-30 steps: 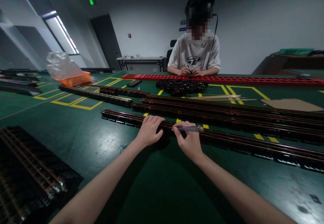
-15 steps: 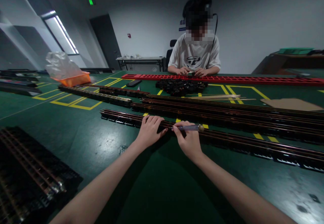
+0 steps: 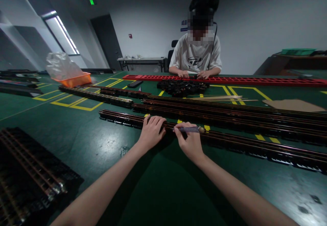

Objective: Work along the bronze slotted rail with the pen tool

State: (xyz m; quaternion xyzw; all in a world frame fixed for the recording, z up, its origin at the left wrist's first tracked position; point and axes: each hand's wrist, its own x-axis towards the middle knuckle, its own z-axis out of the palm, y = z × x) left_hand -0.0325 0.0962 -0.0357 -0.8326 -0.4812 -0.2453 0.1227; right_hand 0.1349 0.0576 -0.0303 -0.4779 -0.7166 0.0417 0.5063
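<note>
My left hand [image 3: 151,132] rests with its fingers curled over a long dark rail with copper strips [image 3: 242,144] that runs across the green table. Right beside it, my right hand [image 3: 188,142] pinches a thin clear-handled tool [image 3: 191,129] and holds its tip against the same rail. More rails of the same kind [image 3: 230,115] lie parallel just beyond.
Across the table a person in a white shirt [image 3: 196,55] works with both hands at a long red rack [image 3: 230,80], behind a pile of small black parts [image 3: 182,87]. An orange tray with a plastic bag [image 3: 68,72] stands far left. Dark stacked rails [image 3: 28,171] lie near left.
The near rail has slid slightly to the left under my hands. The person opposite has lowered both hands onto the red rack.
</note>
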